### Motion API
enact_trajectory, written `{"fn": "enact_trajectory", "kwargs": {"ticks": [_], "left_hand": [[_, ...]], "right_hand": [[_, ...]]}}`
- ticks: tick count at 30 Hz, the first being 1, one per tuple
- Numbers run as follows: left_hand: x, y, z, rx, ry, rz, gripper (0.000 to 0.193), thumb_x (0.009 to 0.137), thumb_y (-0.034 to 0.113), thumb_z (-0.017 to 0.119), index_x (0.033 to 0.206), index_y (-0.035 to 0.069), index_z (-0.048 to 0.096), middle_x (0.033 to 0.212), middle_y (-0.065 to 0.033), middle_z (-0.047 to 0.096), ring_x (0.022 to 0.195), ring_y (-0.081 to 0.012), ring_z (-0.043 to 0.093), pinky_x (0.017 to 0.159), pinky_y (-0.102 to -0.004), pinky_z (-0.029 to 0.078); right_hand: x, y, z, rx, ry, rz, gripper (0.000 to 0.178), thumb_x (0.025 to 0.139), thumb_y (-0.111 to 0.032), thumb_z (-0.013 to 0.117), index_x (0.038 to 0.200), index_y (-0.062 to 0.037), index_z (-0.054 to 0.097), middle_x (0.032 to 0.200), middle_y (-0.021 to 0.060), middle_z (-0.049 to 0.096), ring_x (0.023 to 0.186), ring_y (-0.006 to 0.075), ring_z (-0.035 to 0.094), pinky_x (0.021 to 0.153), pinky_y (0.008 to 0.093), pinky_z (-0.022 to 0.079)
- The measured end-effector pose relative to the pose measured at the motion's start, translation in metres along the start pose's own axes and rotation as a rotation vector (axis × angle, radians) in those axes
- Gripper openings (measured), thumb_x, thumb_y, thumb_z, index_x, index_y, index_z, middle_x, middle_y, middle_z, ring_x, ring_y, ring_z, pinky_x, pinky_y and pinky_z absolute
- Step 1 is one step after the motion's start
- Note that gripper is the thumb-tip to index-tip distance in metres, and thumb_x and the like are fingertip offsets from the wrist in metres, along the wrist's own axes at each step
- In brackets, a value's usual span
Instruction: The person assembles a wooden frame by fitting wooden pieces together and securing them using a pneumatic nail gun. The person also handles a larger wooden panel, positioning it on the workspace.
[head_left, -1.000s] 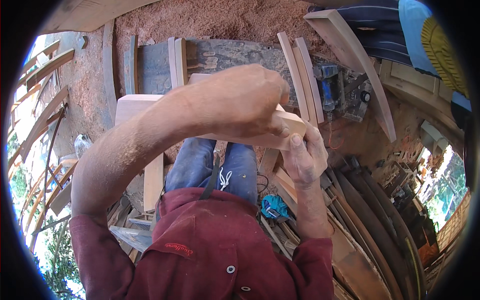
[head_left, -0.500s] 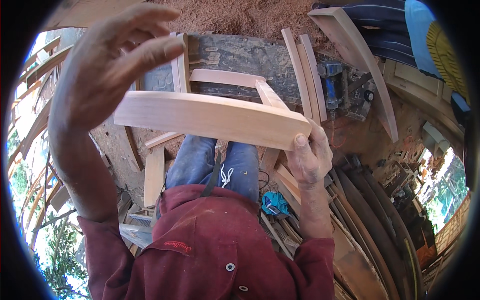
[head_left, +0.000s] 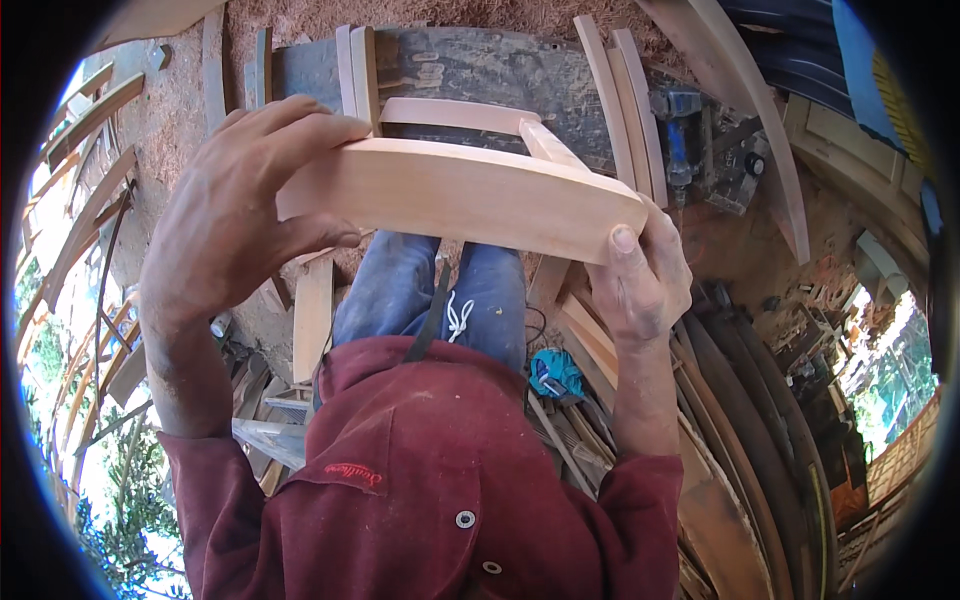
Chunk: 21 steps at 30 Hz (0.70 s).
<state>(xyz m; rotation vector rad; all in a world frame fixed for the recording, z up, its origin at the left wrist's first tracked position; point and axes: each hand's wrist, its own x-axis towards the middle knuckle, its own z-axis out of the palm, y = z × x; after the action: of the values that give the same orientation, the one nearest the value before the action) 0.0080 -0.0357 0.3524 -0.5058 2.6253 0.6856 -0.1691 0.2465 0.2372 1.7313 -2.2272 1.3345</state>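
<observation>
A pale curved wooden board [head_left: 460, 195] is held up in front of my lap, its broad face toward me. From near its right end a short crosspiece [head_left: 550, 145] runs away to a second pale curved rail [head_left: 455, 113]; the joints are partly hidden. My right hand [head_left: 640, 270] grips the board's right end, thumb on the near face and fingers behind. My left hand [head_left: 240, 205] is closed round the left end, fingers over the upper edge and thumb by the lower edge.
Beyond the board lies a dark worn bench top [head_left: 480, 70] with wooden strips [head_left: 620, 110] on it. A blue-bodied power tool [head_left: 680, 140] stands to the right. Long dark planks [head_left: 750, 400] are stacked at lower right, near a teal cloth bundle [head_left: 555, 374]. A large curved timber [head_left: 765, 130] stands at far right.
My left hand has come down from above the board and closed on its left end. The board has shifted slightly up and right in view. My right hand keeps its grip.
</observation>
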Motion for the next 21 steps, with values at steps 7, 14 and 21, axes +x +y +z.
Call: {"fn": "enact_trajectory", "kwargs": {"ticks": [7,14,21], "left_hand": [[0.029,0.040,0.012,-0.093,-0.008,0.057,0.072,0.066,0.043,0.086,0.125,0.007,0.065,0.121,-0.0152,0.065,0.111,-0.0366,0.062,0.094,-0.0477,0.048],[0.123,0.096,0.014,-0.325,-0.484,0.203,0.057,0.074,0.039,0.086,0.109,-0.002,0.066,0.095,-0.0195,0.069,0.092,-0.0363,0.069,0.080,-0.0432,0.052],[0.125,0.104,0.010,-0.381,-0.523,0.174,0.053,0.071,0.033,0.090,0.103,-0.003,0.066,0.089,-0.0181,0.069,0.084,-0.0334,0.068,0.077,-0.0405,0.051]], "right_hand": [[0.004,-0.006,-0.004,0.102,-0.049,0.105,0.036,0.091,-0.002,0.072,0.124,-0.0098,0.062,0.110,0.0227,0.067,0.080,0.0273,0.067,0.061,0.0338,0.056],[-0.004,0.000,-0.002,0.121,0.068,0.074,0.046,0.078,-0.001,0.078,0.121,-0.0111,0.065,0.114,0.0208,0.064,0.083,0.0263,0.067,0.063,0.0327,0.056],[-0.011,-0.046,0.001,0.206,0.206,0.362,0.052,0.080,0.004,0.073,0.130,-0.0088,0.065,0.115,0.0224,0.062,0.093,0.0328,0.067,0.074,0.0371,0.059]]}}
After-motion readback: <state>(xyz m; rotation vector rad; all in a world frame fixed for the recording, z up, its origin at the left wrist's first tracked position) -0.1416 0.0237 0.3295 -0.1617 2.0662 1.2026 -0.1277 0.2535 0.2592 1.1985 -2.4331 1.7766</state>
